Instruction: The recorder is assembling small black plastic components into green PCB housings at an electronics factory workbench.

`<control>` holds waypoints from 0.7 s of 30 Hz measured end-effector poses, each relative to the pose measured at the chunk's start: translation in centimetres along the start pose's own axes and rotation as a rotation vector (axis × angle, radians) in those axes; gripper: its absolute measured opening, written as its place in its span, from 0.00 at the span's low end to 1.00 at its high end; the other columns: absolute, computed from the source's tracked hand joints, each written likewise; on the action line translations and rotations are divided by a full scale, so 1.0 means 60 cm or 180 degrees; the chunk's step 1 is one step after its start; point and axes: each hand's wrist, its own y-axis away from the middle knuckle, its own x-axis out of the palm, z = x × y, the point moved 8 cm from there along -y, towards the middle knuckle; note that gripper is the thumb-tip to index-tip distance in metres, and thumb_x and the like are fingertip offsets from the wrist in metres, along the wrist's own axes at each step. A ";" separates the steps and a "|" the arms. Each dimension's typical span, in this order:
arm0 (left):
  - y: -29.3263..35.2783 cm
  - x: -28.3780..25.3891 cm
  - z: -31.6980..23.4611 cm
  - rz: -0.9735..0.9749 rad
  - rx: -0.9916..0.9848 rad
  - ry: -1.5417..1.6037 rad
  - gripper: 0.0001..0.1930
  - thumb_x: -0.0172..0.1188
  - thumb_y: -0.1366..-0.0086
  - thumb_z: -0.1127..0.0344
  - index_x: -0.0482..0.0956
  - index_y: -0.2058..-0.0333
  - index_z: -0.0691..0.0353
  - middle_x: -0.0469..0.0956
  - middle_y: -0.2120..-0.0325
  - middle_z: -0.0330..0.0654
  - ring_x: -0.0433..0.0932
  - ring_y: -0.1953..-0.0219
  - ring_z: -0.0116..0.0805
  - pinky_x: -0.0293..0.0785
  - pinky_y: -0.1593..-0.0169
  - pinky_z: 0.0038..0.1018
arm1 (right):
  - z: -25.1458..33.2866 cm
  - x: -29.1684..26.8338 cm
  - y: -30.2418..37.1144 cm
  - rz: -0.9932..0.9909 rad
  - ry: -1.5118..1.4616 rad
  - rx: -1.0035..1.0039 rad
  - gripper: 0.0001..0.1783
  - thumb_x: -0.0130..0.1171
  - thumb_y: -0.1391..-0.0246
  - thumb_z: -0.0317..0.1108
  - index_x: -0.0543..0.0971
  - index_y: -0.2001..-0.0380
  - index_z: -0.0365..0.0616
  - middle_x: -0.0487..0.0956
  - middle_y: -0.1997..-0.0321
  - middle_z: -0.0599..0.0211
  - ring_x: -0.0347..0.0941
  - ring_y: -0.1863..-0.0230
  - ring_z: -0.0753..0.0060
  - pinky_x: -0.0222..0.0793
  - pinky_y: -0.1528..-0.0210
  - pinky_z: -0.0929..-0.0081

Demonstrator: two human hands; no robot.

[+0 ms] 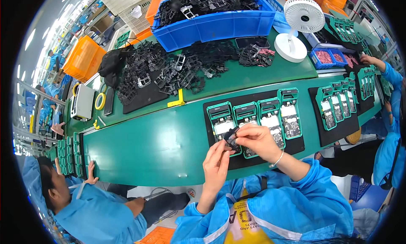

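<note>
Small black part held in both hands over the units

Left hand [215,166]: fingertips closed on the lower end of the small black part [230,137], which sits above and right of it. Right hand [258,142]: thumb and index pinch the part's other side; it lies just left of those tips.

Around, L to R: stacked green frames [69,155], co-worker's hand [91,173] flat at the bench edge, yellow tape roll [100,101], heaped black parts [182,70], yellow corner bracket [176,99], blue bin [215,30], four green-framed units [289,117] on a black mat [296,146], white fan [304,16], second black mat [349,125] with more units. Hands cover bits of the left three units.

Room: green bench [139,142] stretches wide left of the first mat; narrow strip between mats. Near edge runs under the forearms.
</note>
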 end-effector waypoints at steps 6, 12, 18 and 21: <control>-0.009 -0.008 0.000 0.0156 0.0192 -0.0908 0.12 0.61 0.39 0.77 0.82 0.55 0.65 0.78 0.58 0.46 0.79 0.58 0.36 0.77 0.57 0.28 | 0.058 -0.047 0.020 0.0615 0.2556 -0.0277 0.11 0.66 0.52 0.28 0.83 0.63 0.41 0.81 0.70 0.63 0.77 0.67 0.64 0.72 0.65 0.70; -0.023 0.017 -0.026 0.0374 0.0828 -0.1678 0.14 0.64 0.44 0.77 0.82 0.57 0.64 0.79 0.58 0.44 0.76 0.55 0.42 0.73 0.51 0.33 | 0.044 -0.031 0.054 0.1268 0.4002 -0.0848 0.06 0.62 0.54 0.30 0.83 0.70 0.50 0.78 0.73 0.73 0.71 0.62 0.67 0.59 0.53 0.66; -0.008 0.075 -0.027 0.1091 0.1266 -0.1902 0.21 0.70 0.51 0.74 0.80 0.55 0.63 0.78 0.56 0.44 0.74 0.51 0.47 0.72 0.48 0.37 | 0.030 -0.030 0.055 0.1042 0.3877 -0.0679 0.09 0.64 0.54 0.31 0.78 0.66 0.48 0.77 0.73 0.69 0.72 0.61 0.64 0.61 0.52 0.63; 0.004 0.096 -0.015 0.1408 0.1449 -0.2227 0.28 0.72 0.54 0.68 0.78 0.51 0.64 0.76 0.53 0.45 0.71 0.49 0.48 0.68 0.46 0.41 | 0.029 -0.026 0.063 0.1002 0.3716 -0.1019 0.09 0.64 0.56 0.32 0.76 0.69 0.48 0.75 0.73 0.70 0.71 0.58 0.63 0.60 0.50 0.63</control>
